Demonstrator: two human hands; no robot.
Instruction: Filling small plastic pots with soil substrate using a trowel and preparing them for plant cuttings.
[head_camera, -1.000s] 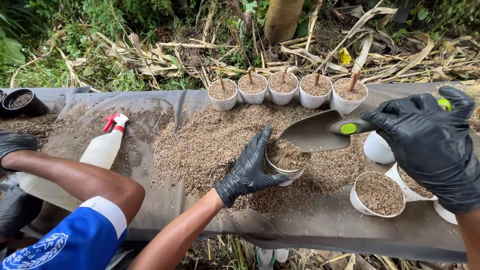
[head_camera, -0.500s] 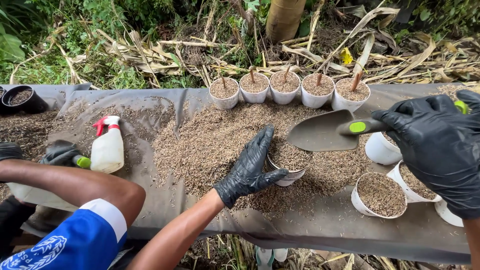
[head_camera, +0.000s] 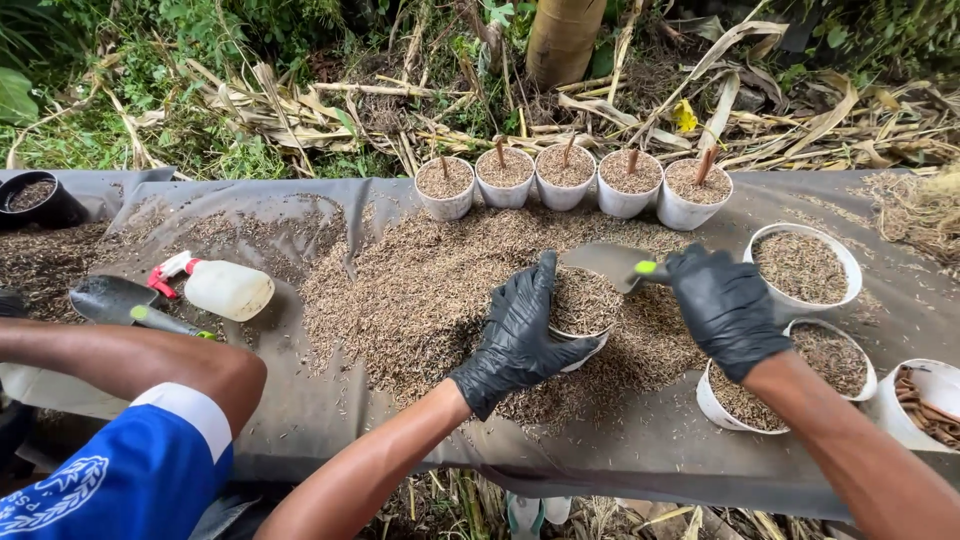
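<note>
In the head view, the left hand (head_camera: 520, 335) in a black glove wraps its grip around a small white pot (head_camera: 580, 318) full of husks, standing on the husk pile (head_camera: 420, 290) in the middle of the tabletop (head_camera: 640, 450). The right hand (head_camera: 722, 308) closes its grip on the green handle of a trowel (head_camera: 612, 262), whose blade lies at the pot's far rim. A spray bottle (head_camera: 222, 287) lies to the left.

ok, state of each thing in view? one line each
left hand: gloved, gripping the cup
cup: tilted, full of husk
right hand: gloved, holding the trowel
trowel: blade at the cup rim
row of five cups: upright, filled, a stick in each
spray bottle: lying on its side
</note>
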